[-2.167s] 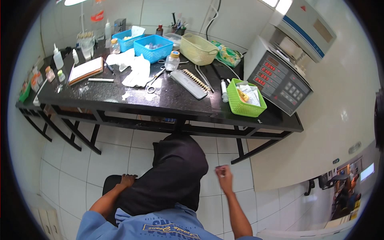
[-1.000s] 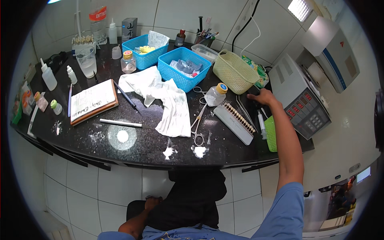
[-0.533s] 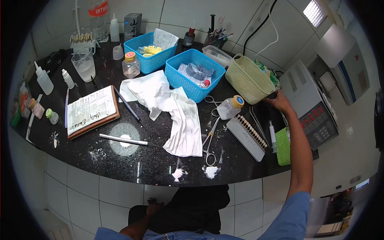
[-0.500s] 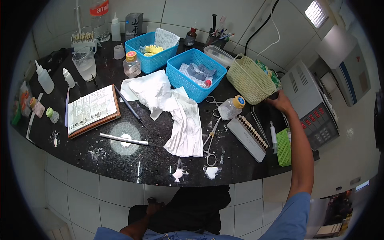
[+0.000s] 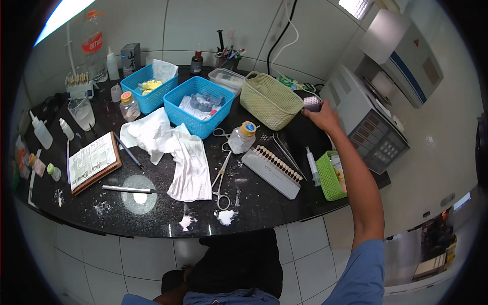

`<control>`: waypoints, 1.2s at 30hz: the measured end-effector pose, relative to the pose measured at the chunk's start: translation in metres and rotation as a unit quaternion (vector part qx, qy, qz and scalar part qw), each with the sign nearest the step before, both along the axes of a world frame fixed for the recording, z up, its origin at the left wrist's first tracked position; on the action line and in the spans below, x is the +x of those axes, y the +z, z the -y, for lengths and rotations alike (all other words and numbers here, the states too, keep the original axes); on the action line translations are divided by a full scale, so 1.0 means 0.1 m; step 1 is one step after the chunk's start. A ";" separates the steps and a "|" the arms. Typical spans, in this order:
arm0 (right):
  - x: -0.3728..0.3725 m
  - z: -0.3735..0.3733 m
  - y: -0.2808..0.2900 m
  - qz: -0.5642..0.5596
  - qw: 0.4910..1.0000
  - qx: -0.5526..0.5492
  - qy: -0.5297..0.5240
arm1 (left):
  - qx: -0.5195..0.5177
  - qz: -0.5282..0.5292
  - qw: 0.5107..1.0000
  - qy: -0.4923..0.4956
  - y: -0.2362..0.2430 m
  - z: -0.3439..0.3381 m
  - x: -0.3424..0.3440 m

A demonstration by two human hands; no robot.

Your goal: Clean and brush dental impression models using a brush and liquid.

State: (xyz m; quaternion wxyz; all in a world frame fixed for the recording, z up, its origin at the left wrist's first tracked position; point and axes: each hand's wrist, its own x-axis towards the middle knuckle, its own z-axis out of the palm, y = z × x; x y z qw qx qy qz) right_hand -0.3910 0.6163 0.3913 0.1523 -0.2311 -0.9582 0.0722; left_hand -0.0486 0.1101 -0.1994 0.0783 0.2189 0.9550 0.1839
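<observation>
At the far right of the counter, my right hand (image 5: 324,118) is closed round a small dark, purplish-grey object with a fine dotted face (image 5: 312,103). Its kind does not show. That hand sits between the pale green basket (image 5: 269,104) and a grey machine with a keypad (image 5: 363,119). Below my forearm is a bright green basket (image 5: 329,178), with a syringe (image 5: 312,165) beside it. Down by my lap, my left hand (image 5: 186,274) is in shadow and its fingers are mostly hidden.
Two blue baskets (image 5: 199,127) stand mid-counter near crumpled white cloth (image 5: 188,165). A tooth shade guide (image 5: 272,175), a lidded jar (image 5: 241,138) and a clamp with ring handles (image 5: 222,178) lie nearer. At left are a notepad (image 5: 94,160) and a handpiece-like silver tool (image 5: 127,189). Powder heaps (image 5: 225,217) dot the front edge.
The view has swung right, so the counter appears further left. My right hand has come up from behind the pale green basket with the dark object in it. My left hand shows less.
</observation>
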 end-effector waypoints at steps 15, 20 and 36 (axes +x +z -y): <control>-0.13 0.12 -0.21 -0.040 0.998 -0.016 0.034 | 0.005 -0.006 1.000 -0.007 0.09 0.19 -1.13; -0.25 0.04 -0.39 -0.129 0.991 -0.017 0.041 | 0.014 -0.023 1.000 -0.010 0.17 0.18 -1.63; -0.53 -0.08 -0.45 -0.057 0.990 -0.114 -0.064 | 0.053 -0.028 0.995 0.085 0.33 0.18 -1.92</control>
